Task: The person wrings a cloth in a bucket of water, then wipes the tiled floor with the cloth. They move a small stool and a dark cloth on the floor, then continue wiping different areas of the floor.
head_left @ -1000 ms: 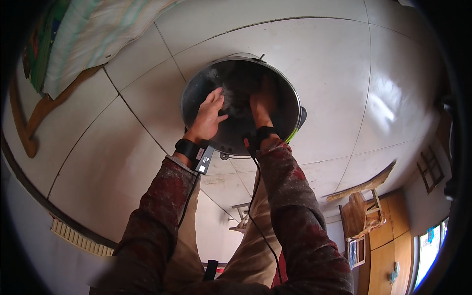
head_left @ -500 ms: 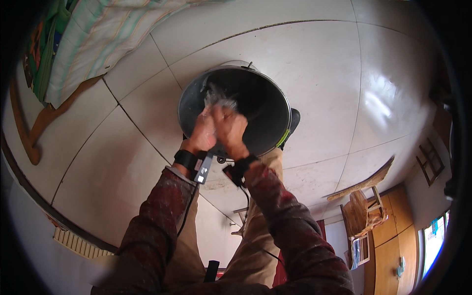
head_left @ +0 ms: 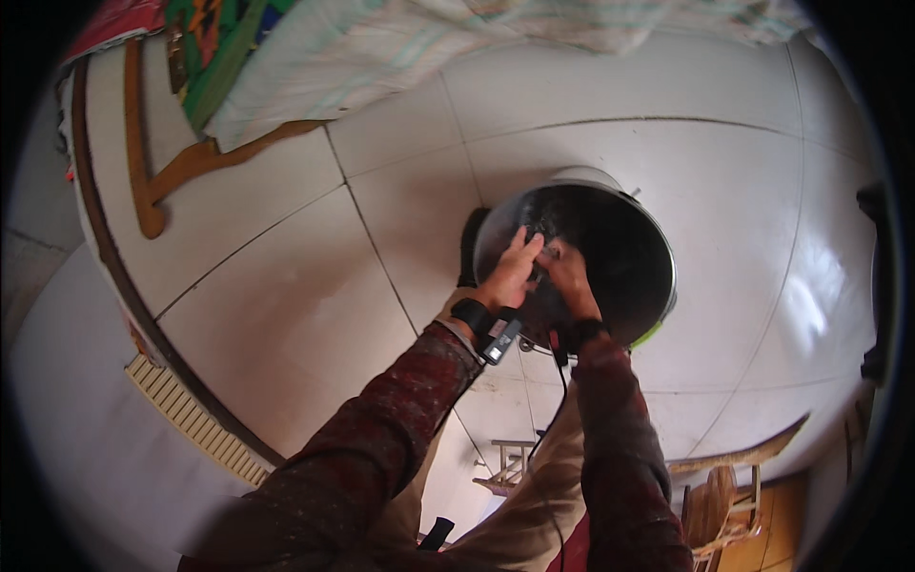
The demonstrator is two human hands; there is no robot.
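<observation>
A large round metal pot (head_left: 658, 250) with a dark inside stands on the pale tiled floor (head_left: 286, 286). Both my hands reach into it at its near left side. My left hand (head_left: 513, 275) lies with fingers stretched, touching my right hand (head_left: 570, 276), whose fingers are curled. A small pale greyish wad (head_left: 544, 250) shows between the fingertips, against the pot's inner wall; how my left hand grips it is hidden. Each wrist wears a black band, the left with a small device (head_left: 498, 336) and a cable.
A dark object (head_left: 471, 246) sits against the pot's left side and a green edge (head_left: 654, 332) shows under its right. Striped bedding (head_left: 400, 48) and a colourful cloth (head_left: 219, 38) lie at the top. A wooden chair (head_left: 724, 515) and small stool (head_left: 505, 467) are below, a slatted grille (head_left: 191, 419) at left.
The view has shifted, so the pot now sits further right. My hands have stayed together in the pot and moved against its near left wall; the pale wad shows less than before.
</observation>
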